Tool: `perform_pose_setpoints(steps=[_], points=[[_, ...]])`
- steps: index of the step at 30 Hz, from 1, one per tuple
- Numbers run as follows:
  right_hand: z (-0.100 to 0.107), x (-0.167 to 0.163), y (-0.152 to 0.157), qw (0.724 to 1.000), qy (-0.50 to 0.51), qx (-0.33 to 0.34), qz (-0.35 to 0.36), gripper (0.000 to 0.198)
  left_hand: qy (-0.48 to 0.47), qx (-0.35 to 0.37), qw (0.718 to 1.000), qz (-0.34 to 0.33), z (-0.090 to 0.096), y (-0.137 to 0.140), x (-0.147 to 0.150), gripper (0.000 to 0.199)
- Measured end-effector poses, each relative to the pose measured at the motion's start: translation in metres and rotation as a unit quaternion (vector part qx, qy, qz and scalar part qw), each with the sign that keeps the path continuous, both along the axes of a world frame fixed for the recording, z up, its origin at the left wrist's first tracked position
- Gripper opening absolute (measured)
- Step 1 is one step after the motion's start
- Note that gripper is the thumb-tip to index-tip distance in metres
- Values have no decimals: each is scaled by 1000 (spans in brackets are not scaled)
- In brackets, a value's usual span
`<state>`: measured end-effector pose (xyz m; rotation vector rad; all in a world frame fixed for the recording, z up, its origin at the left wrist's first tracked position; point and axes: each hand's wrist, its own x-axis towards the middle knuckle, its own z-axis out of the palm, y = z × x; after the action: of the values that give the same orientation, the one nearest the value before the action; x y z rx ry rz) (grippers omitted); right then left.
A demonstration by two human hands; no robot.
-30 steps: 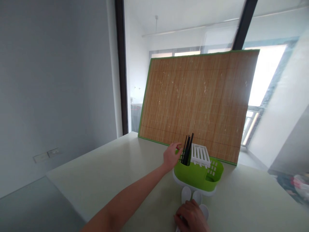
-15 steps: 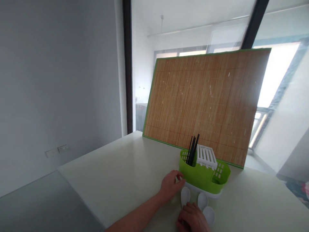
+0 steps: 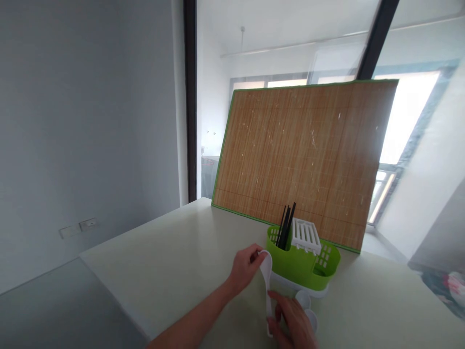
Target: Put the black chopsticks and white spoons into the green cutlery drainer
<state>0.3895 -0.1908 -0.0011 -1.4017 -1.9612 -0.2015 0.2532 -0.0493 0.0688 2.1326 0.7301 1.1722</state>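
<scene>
A long white spoon (image 3: 268, 286) is held between both hands in front of the green cutlery caddy. My left hand (image 3: 246, 267) pinches the edge of its bowl at the upper end. Lower down, my right hand (image 3: 293, 317) has its fingers closed around the handle. Two more white utensils with round bowls, one nearer the caddy (image 3: 302, 299) and another (image 3: 311, 319) in front of it, lie on the table. My right hand partly covers them and hides their handles. Black chopsticks (image 3: 286, 230) stand in the left compartment of the green caddy (image 3: 292, 265).
A white slotted rack (image 3: 305, 234) sits across the caddy's middle, and a white tray (image 3: 316, 293) is under it. Behind, a bamboo mat (image 3: 298, 155) with green edging leans up from the white table (image 3: 174, 261). The table's left edge borders a grey wall.
The spoon has come up off the table in front of the caddy. My left hand has moved from beside the caddy onto its bowl. The view has shifted slightly.
</scene>
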Motion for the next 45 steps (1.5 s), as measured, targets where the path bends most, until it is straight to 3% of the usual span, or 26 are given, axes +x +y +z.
perform_pose_setpoints(steps=[6,9,12,18,25,36,45], points=[[1,6,-2,998,22,49,-26,46,-172,110,974,97,76,17,-5,24],[2,6,-1,998,5,54,-24,45,-188,186,959,100,105,29,7,23],[3,7,0,998,-10,62,-20,44,-156,251,950,102,118,40,25,26],[4,11,1,997,-29,67,-14,38,-25,346,933,99,108,56,62,30],[7,13,0,998,-24,51,-29,32,178,298,933,96,82,70,77,36],[13,9,-3,999,-27,32,-25,22,246,262,928,94,62,81,75,29],[10,12,-1,998,-54,20,-24,16,255,249,932,69,64,79,72,23]])
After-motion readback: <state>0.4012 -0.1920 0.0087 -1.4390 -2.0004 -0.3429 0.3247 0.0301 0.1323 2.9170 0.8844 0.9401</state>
